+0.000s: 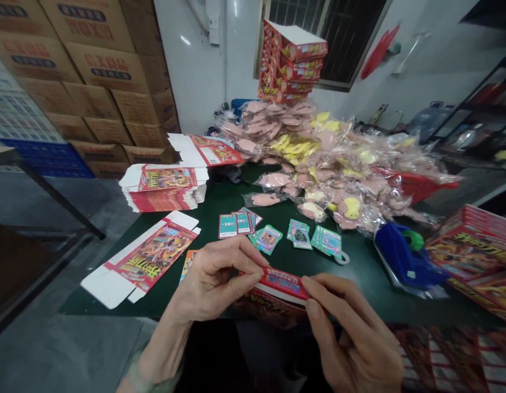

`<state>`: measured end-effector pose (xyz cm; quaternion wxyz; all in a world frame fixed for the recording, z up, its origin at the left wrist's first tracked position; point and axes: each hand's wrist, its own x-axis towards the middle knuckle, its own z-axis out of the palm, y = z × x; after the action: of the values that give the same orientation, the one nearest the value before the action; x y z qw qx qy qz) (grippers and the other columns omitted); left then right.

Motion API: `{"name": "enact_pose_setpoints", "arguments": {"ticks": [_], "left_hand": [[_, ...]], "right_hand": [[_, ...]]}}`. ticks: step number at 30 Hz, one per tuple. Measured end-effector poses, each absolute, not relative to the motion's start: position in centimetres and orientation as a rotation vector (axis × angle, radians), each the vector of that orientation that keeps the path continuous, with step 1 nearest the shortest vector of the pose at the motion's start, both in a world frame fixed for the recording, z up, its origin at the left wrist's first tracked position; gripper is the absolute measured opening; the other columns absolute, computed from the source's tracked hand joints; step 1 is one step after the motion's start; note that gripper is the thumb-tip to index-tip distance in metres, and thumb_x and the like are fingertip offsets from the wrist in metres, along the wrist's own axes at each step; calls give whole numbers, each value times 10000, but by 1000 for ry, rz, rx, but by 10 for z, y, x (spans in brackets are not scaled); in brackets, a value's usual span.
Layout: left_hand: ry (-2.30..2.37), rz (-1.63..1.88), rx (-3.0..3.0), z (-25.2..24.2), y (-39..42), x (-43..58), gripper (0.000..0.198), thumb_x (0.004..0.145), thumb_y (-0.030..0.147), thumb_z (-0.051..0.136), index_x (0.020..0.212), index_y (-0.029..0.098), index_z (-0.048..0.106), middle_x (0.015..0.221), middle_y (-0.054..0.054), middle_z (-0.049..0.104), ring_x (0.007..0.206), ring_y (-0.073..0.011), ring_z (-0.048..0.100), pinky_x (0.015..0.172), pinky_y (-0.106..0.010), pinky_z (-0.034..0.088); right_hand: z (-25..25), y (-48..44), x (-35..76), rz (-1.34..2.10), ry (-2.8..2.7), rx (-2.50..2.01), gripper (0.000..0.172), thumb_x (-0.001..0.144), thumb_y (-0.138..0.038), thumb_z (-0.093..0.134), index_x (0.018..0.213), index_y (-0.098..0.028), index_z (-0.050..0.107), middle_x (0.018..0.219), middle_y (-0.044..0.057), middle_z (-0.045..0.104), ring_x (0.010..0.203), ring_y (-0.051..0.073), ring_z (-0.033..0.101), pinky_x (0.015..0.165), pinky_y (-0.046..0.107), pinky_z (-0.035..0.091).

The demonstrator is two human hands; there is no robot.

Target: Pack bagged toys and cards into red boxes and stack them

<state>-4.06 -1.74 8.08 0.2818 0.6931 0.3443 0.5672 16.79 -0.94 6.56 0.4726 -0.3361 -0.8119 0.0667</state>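
Note:
Both my hands hold a small red printed box [282,285] just above the near edge of the green table [359,267]. My left hand [214,281] pinches its left end between thumb and fingers. My right hand [351,335] grips its right end, thumb on top. A flat unfolded red and white carton [144,259] lies to the left of my left hand. Several teal cards [273,236] are spread on the table just beyond the box.
A stack of flat cartons [165,188] sits at the back left. A big heap of bagged pink and yellow toys [330,158] fills the back, with stacked red boxes [289,63] behind. A blue tape dispenser [404,259] and red boxes [474,256] lie right. Brown cartons [84,71] are piled left.

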Motion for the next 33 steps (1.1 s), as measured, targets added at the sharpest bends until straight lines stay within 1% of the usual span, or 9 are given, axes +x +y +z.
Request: {"name": "enact_pose_setpoints", "arguments": {"ticks": [7,14,18,22,24,26,28,30,33], "left_hand": [[928,1468,1951,85,-11,-43,121,791,101,586,756,174,676,787,-71,683,676,-159,636,619,-285,513],[824,1469,2026,77,-15,-50,246,817,108,581,1006,227,684,970,-107,691,826,-204,669,679,-333,564],[867,1523,2087,73,-19,-46,293,822,99,571,1054,245,674,1004,-100,698,883,-218,674,720,-341,573],[870,1570,2181,71,-22,-46,357,800,64,586,1103,238,659,1015,-107,699,897,-222,675,738,-334,575],[872,1554,2229,70,-25,-47,308,835,133,566,1113,229,656,1032,-122,693,921,-237,669,754,-352,569],[910,1546,2278,68,-28,-48,277,856,275,561,1108,214,658,1045,-141,683,936,-256,662,761,-372,565],[971,1576,2281,63,-29,-45,323,803,362,619,1096,230,658,1057,-136,667,906,-251,664,716,-360,571],[1015,1660,2200,54,-27,-38,371,717,313,722,1077,265,650,1085,-109,644,872,-231,664,673,-338,572],[930,1815,1963,39,-19,-25,420,686,183,755,1074,265,617,1054,-80,645,845,-209,662,645,-316,570]], "right_hand": [[62,-8,167,136,-1965,-809,241,837,-104,524,1029,-185,646,930,65,605,782,123,617,631,214,528],[62,-12,170,170,-1985,-867,284,843,-110,519,1086,-202,633,988,76,600,812,145,620,647,251,529],[59,-13,171,150,-1983,-838,316,853,-105,506,1132,-210,611,1002,72,599,838,146,617,662,249,525],[55,-13,172,133,-1990,-795,336,854,-78,497,1158,-186,592,1022,76,588,885,136,601,702,233,515],[55,-14,173,141,-1996,-803,344,853,-68,495,1166,-178,587,1030,81,583,910,140,593,711,233,513],[55,-14,175,155,-2011,-780,323,875,-108,485,1176,-175,580,1036,89,577,919,150,590,710,245,517],[53,-13,175,169,-2026,-736,313,899,-208,485,1199,-169,564,1049,104,573,929,170,591,719,272,527],[49,-11,175,158,-2013,-698,339,895,-251,504,1223,-175,547,1065,112,571,941,183,592,732,294,535],[41,-6,172,177,-1953,-664,383,872,-153,521,1249,-220,521,1047,92,582,935,171,601,730,294,543]]}}
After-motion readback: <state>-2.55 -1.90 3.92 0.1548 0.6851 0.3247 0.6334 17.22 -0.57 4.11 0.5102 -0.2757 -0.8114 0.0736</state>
